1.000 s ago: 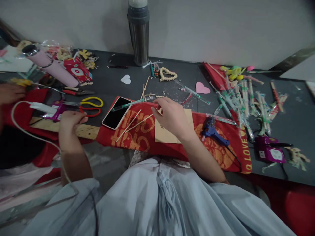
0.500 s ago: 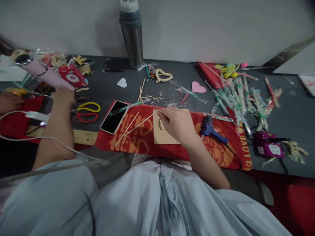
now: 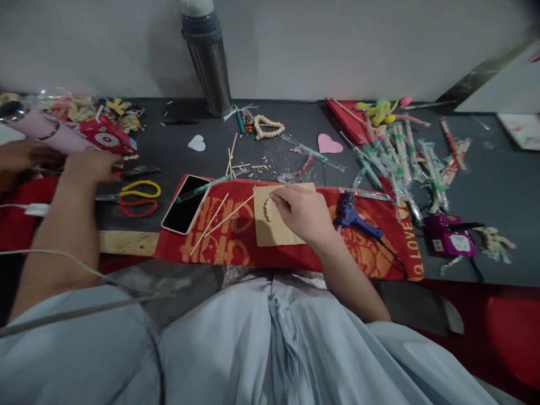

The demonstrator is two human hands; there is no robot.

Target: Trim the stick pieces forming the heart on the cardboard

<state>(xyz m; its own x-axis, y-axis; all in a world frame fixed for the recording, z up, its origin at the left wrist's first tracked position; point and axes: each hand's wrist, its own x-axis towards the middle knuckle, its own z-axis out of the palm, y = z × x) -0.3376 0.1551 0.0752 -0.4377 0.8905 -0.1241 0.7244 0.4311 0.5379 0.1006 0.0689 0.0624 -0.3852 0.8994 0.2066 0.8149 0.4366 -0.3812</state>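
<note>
Right hand [image 3: 301,211]: positioned over the brown card [image 3: 278,232], thumb and fingertips pressed together. Whether anything small is pinched between them cannot be told. A curved, beaded piece [image 3: 267,210] lies on the card, just beside these fingertips.

Left hand [image 3: 90,164]: extended across the desk [image 3: 164,160], fingers bent over the handle end of the pliers [image 3: 143,170]. The grip is hidden; whether it is closed cannot be told. The pink bottle [image 3: 50,132] and a red packet [image 3: 105,135] lie just beyond it. Another person's hand [image 3: 27,154] is near, at the far left.

Card: lying flat on the red towel [image 3: 228,250], in front of the wearer. Left of it on the towel, two thin sticks [image 3: 231,214] and, farther left, a phone [image 3: 185,205], which extends past the towel's edge. Right of it, a blue glue gun [image 3: 358,222].

Elsewhere on the desk: scissors [image 3: 121,197] with yellow and red handles, near the left hand; a pink heart [image 3: 329,144]; wrapped sticks [image 3: 407,163] piled at the right.
</note>
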